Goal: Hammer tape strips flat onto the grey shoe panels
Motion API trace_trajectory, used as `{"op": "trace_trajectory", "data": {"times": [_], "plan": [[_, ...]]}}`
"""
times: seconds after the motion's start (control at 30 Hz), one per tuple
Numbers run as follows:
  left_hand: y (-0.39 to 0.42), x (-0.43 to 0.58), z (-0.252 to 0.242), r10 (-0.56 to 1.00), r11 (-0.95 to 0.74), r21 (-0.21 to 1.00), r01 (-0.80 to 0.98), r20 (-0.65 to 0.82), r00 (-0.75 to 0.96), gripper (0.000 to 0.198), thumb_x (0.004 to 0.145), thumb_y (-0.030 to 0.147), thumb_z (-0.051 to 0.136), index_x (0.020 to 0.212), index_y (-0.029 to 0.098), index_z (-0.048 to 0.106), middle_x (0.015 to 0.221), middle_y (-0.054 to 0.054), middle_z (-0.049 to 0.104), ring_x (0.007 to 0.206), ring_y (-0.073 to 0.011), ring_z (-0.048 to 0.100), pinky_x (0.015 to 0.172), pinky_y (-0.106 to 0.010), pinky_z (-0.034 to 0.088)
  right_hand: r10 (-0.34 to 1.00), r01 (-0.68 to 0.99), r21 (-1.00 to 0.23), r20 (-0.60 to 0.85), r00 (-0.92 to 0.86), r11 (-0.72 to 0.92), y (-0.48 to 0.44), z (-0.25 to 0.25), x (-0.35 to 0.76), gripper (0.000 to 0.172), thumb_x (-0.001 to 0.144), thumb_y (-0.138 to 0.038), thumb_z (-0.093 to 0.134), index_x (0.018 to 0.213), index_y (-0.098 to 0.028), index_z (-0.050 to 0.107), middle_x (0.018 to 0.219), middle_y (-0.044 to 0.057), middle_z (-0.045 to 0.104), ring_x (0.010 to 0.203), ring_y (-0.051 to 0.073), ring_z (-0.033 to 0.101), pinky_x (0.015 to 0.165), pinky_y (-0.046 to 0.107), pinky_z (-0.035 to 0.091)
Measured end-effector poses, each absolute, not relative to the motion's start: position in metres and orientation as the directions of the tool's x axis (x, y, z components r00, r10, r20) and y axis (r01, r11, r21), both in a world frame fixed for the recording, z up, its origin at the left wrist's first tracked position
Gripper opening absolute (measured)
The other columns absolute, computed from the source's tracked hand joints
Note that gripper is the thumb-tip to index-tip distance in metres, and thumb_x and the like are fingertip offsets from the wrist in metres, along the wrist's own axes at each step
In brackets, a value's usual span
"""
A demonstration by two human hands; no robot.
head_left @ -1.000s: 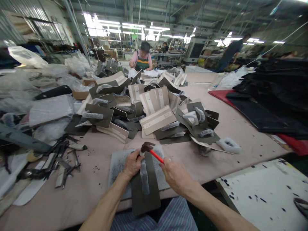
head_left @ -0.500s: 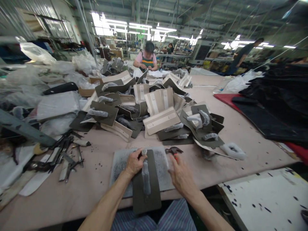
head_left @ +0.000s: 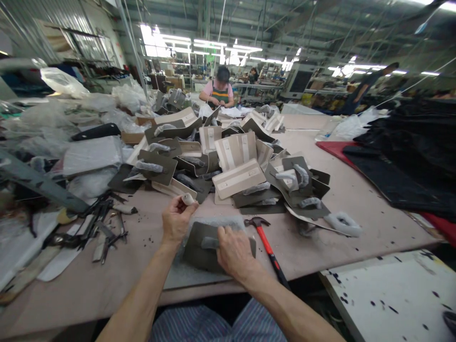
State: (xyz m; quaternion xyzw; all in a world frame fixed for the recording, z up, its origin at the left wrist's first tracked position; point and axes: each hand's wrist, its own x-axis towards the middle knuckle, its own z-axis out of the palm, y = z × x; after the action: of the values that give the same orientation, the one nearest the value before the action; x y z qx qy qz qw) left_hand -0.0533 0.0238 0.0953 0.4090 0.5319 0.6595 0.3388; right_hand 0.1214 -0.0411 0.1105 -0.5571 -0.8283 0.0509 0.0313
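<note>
My left hand [head_left: 177,220] is closed around a short, pale cylindrical punch [head_left: 188,199], raised at the left of the work board, its round end showing. On the grey, speckled work board [head_left: 178,279] lies a dark olive panel [head_left: 199,259], turned crosswise. My right hand [head_left: 235,251] is closed on the plastic-wrapped carrying handle [head_left: 209,242] fixed to that panel; the fingers hide part of the handle. To the right of the board a claw hammer [head_left: 265,240] with a red and black grip lies on the table, touched by neither hand.
Beyond the board is a heap of similar panels [head_left: 235,178], some beige side up, with wrapped handles. Loose hand tools [head_left: 103,228] lie at left near plastic bags. Black material [head_left: 409,156] is piled at right, above a white board [head_left: 395,289]. A co-worker [head_left: 219,90] sits across the table.
My right hand has let go of the hammer and taken the panel's handle. The panel has turned from lengthwise to crosswise. My left hand has lifted the punch up and left.
</note>
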Motion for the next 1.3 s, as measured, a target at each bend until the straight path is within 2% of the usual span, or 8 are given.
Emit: {"op": "trace_trajectory", "data": {"times": [0.2, 0.43, 0.6, 0.8, 0.93, 1.03, 1.13, 1.3], "plan": [[0.004, -0.031, 0.048, 0.970, -0.036, 0.999, -0.038, 0.026, -0.242, 0.027, 0.065, 0.030, 0.077, 0.085, 0.015, 0.066, 0.077, -0.001, 0.071, 0.072, -0.0158, 0.067, 0.070, -0.026, 0.054, 0.984, 0.930, -0.365, -0.149, -0.097, 0.037, -0.049, 0.078, 0.112, 0.034, 0.093, -0.048, 0.055, 0.109, -0.019, 0.060, 0.085, 0.011, 0.073, 0.082, 0.027, 0.070, 0.067, 0.032, 0.042], [0.003, -0.028, 0.007, 0.992, 0.006, 1.000, -0.019, -0.008, -0.128, 0.026, 0.072, 0.036, 0.072, 0.088, 0.016, 0.066, 0.084, -0.005, 0.074, 0.080, -0.0200, 0.070, 0.077, -0.030, 0.055, 0.990, 0.738, -0.666, 0.016, -0.138, 0.113, -0.062, 0.050, 0.128, 0.044, 0.095, -0.050, 0.049, 0.123, -0.017, 0.057, 0.107, 0.010, 0.069, 0.097, 0.024, 0.066, 0.082, 0.032, 0.046], [0.004, -0.032, 0.004, 0.994, -0.011, 1.000, -0.025, 0.009, -0.111, 0.032, 0.075, 0.038, 0.071, 0.098, 0.016, 0.064, 0.089, -0.007, 0.075, 0.085, -0.0216, 0.072, 0.080, -0.032, 0.055, 0.985, 0.920, -0.389, 0.139, 0.105, -0.043, -0.055, 0.032, 0.201, 0.036, 0.096, -0.043, 0.047, 0.115, -0.015, 0.059, 0.109, 0.015, 0.063, 0.102, 0.028, 0.059, 0.086, 0.036, 0.044], [0.002, -0.031, 0.005, 0.997, -0.046, 0.994, 0.096, 0.052, -0.064, 0.023, 0.079, 0.035, 0.068, 0.094, 0.017, 0.067, 0.088, -0.006, 0.076, 0.083, -0.0202, 0.071, 0.077, -0.029, 0.054, 0.977, 0.966, -0.150, -0.069, 0.202, -0.210, -0.062, 0.008, 0.270, 0.028, 0.095, -0.038, 0.049, 0.108, -0.015, 0.058, 0.099, 0.012, 0.060, 0.090, 0.025, 0.060, 0.074, 0.033, 0.041], [0.002, -0.030, 0.006, 0.996, -0.051, 0.989, 0.138, 0.060, -0.064, 0.022, 0.079, 0.034, 0.067, 0.094, 0.018, 0.067, 0.089, -0.006, 0.076, 0.083, -0.0207, 0.071, 0.077, -0.030, 0.055, 0.953, 0.868, -0.394, -0.162, 0.257, -0.301, -0.058, 0.010, 0.274, 0.008, 0.091, -0.027, 0.053, 0.088, -0.019, 0.053, 0.088, 0.006, 0.057, 0.080, 0.020, 0.057, 0.067, 0.029, 0.037], [0.001, -0.028, 0.006, 0.994, -0.074, 0.976, 0.205, 0.089, -0.065, 0.019, 0.081, 0.031, 0.065, 0.094, 0.018, 0.067, 0.089, -0.005, 0.076, 0.082, -0.0202, 0.071, 0.077, -0.030, 0.055, 0.877, 0.503, -0.719, -0.407, 0.256, -0.480, -0.050, 0.020, 0.267, 0.017, 0.083, -0.022, 0.058, 0.073, -0.022, 0.044, 0.068, -0.002, 0.048, 0.062, 0.014, 0.049, 0.058, 0.025, 0.035], [-0.004, -0.025, 0.005, 0.984, -0.146, 0.932, 0.332, 0.173, -0.053, 0.017, 0.082, 0.027, 0.063, 0.096, 0.019, 0.068, 0.089, -0.004, 0.076, 0.082, -0.0196, 0.070, 0.077, -0.029, 0.054, 0.816, 0.256, -0.778, -0.568, 0.104, -0.574, -0.046, 0.034, 0.254, 0.017, 0.082, -0.026, 0.053, 0.071, -0.023, 0.041, 0.059, -0.005, 0.043, 0.046, 0.011, 0.041, 0.048, 0.023, 0.035], [-0.010, -0.022, 0.006, 0.964, -0.233, 0.849, 0.475, 0.266, -0.003, 0.021, 0.083, 0.025, 0.059, 0.102, 0.021, 0.069, 0.093, -0.004, 0.076, 0.085, -0.0210, 0.070, 0.081, -0.031, 0.052, 0.914, 0.219, -0.887, -0.397, 0.089, -0.406, -0.054, 0.068, 0.223, 0.028, 0.094, -0.047, 0.035, 0.081, -0.023, 0.044, 0.060, -0.006, 0.043, 0.040, 0.010, 0.036, 0.041, 0.023, 0.031]]}}
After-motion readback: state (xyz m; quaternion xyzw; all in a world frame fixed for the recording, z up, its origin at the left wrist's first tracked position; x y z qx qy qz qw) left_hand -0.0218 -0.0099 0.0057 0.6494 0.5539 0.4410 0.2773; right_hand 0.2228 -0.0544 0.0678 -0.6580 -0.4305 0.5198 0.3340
